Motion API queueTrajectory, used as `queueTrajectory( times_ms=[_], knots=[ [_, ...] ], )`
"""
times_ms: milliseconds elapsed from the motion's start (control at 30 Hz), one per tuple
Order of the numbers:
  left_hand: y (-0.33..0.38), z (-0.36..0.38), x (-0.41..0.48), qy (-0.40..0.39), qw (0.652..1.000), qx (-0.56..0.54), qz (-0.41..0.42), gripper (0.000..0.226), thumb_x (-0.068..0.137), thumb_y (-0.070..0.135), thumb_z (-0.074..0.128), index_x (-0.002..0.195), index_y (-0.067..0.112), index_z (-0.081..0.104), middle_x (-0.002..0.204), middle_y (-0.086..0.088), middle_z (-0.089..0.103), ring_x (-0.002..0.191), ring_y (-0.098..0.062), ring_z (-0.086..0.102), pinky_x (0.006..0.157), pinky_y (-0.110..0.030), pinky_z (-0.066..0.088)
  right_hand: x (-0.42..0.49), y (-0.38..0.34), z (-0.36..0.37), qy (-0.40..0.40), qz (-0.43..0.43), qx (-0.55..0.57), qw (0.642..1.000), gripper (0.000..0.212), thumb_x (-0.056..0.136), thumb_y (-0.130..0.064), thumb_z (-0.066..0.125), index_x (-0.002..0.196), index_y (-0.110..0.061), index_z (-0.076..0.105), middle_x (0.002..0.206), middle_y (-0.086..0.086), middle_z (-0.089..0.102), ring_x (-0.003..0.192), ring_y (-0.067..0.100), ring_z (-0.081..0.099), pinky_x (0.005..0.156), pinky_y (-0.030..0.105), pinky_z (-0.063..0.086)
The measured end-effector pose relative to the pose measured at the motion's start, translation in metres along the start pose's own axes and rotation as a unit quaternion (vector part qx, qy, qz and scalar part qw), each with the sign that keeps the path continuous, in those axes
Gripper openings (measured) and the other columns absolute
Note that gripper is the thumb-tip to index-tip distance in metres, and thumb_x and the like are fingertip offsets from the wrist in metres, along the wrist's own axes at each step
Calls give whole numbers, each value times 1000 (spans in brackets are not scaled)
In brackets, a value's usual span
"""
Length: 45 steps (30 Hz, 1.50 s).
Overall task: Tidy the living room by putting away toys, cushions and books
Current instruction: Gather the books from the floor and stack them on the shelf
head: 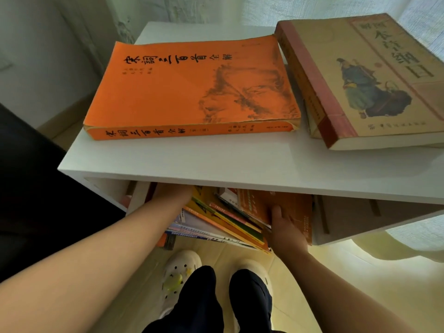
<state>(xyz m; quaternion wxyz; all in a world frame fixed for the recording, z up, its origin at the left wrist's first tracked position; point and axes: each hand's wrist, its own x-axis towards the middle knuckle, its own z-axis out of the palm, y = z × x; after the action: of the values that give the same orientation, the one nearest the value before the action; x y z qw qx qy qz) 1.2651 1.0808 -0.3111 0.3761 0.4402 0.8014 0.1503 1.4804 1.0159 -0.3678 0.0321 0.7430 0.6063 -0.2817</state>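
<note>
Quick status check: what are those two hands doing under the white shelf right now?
Left hand reaching in behind the leaning books, fingers hidden. Right hand gripping the orange book at the row's end. Two thick books lie on the shelf top.

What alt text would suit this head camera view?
Both bare arms reach under a white shelf top; the right hand grips an orange paperback among leaning books, the left hand is hidden. A thick orange book and beige illustrated book lie above.

Home living room, white bookshelf (192, 162), 2 books on top (Chinese titles), sheer curtains (312, 8), clogs (179, 280)
</note>
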Motion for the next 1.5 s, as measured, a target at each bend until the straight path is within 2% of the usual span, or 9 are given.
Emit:
queueTrajectory(
  times_ms=[133, 267, 467, 667, 933, 1067, 1200, 1400, 1500],
  knots=[
    [-1, 3, -16, 53, 987, 141, 53, 38, 98, 10, 31, 60, 15, 32, 63, -1, 39, 58, -15, 41, 52, -24, 31, -3, 7, 2, -17, 18, -34, 999, 56, 91, -25, 56, 136, -25, 22, 144, 2, 33, 129, 27, 40, 95, 39, 45],
    [-6, 8, -29, 112, 956, 234, 134, 27, 97, 11, 30, 72, 12, 41, 92, -10, 57, 90, -26, 56, 68, -30, 40, -6, 6, 1, -29, 14, -23, 999, 59, 91, -21, 56, 138, -24, 21, 147, 2, 28, 131, 28, 38, 96, 40, 44],
    [-6, 10, -39, 98, 886, 421, 167, 34, 98, 18, 29, 130, 10, 37, 135, -18, 38, 122, -35, 39, 99, -38, 36, -11, 9, -4, -74, -6, -16, 997, 83, 88, -34, 59, 148, -25, 2, 156, 0, 10, 141, 29, 22, 107, 44, 35],
    [-11, 3, -47, 98, 796, 534, 266, 48, 95, 19, 38, 142, 19, 27, 151, -9, 20, 139, -37, 14, 113, -48, 12, -16, 6, -12, -106, -21, -25, 994, 84, 89, -38, 56, 149, -23, -1, 157, 1, 8, 143, 30, 15, 113, 44, 26],
    [13, -18, -78, 14, 861, 429, 271, 49, 95, 22, 43, 142, 27, 32, 151, -2, 27, 137, -28, 28, 108, -40, 30, -47, -23, -52, -55, -43, 12, 997, 66, 88, -33, 54, 145, -25, 23, 149, 6, 31, 131, 32, 38, 103, 42, 41],
    [28, -49, -119, -24, 865, 392, 311, 29, 95, 28, 43, 120, 22, 55, 120, -2, 57, 102, -21, 57, 77, -29, 47, -91, -48, -92, -9, -81, 40, 996, 41, 91, -28, 50, 131, -20, 49, 129, 6, 57, 113, 25, 55, 92, 36, 48],
    [41, -77, -155, -18, 864, 353, 360, 25, 95, 32, 42, 111, 23, 60, 107, 1, 63, 93, -18, 59, 76, -34, 51, -137, -64, -128, 40, -141, 60, 987, 31, 92, -27, 50, 121, -19, 58, 121, 1, 61, 106, 18, 58, 87, 29, 48],
    [76, -107, -191, 123, 855, 235, 446, 27, 96, 28, 42, 119, 25, 56, 113, 7, 61, 102, -15, 55, 72, -27, 43, -175, -76, -172, 180, -201, 90, 959, 25, 94, -26, 47, 115, -21, 60, 110, 0, 65, 98, 17, 60, 84, 29, 49],
    [89, -116, -188, 182, 837, 247, 452, 32, 95, 25, 41, 125, 25, 52, 129, 5, 52, 121, -17, 42, 93, -31, 38, -176, -77, -187, 272, -205, 68, 938, 28, 94, -24, 46, 120, -22, 57, 116, -1, 61, 110, 18, 52, 88, 28, 39]
  ],
)
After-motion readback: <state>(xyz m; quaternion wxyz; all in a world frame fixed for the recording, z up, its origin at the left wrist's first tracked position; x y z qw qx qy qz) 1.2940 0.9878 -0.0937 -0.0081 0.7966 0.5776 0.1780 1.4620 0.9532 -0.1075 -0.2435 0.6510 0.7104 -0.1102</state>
